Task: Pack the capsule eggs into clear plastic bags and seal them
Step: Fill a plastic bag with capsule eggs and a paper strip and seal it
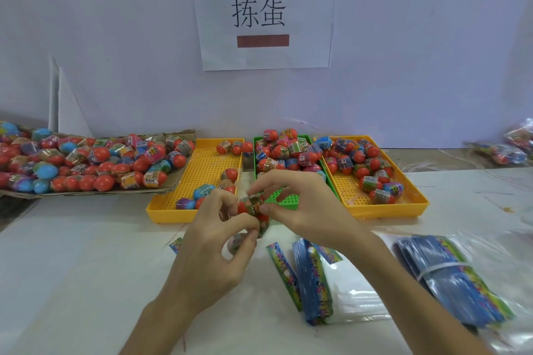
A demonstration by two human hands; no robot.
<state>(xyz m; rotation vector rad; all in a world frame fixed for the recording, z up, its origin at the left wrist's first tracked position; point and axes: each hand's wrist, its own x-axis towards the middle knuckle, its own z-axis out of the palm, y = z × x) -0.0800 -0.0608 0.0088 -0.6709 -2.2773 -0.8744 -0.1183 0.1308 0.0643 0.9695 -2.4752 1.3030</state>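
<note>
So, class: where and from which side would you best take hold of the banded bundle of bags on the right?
Grip the bundle across its middle at the white band, coming from above. It lies flat and long, and the band probably keeps the stack from fanning out.

Your left hand [215,235] and right hand [300,204] are bare, with no gloves, rings or watch; both forearms behind them are unsleeved to the frame's edge.

Single head-mounted wide-angle view, looking forward and down across the worktop [86,268] toward the wall sign [264,11]; close in, forearms entering from the bottom edge below the sign.
</note>
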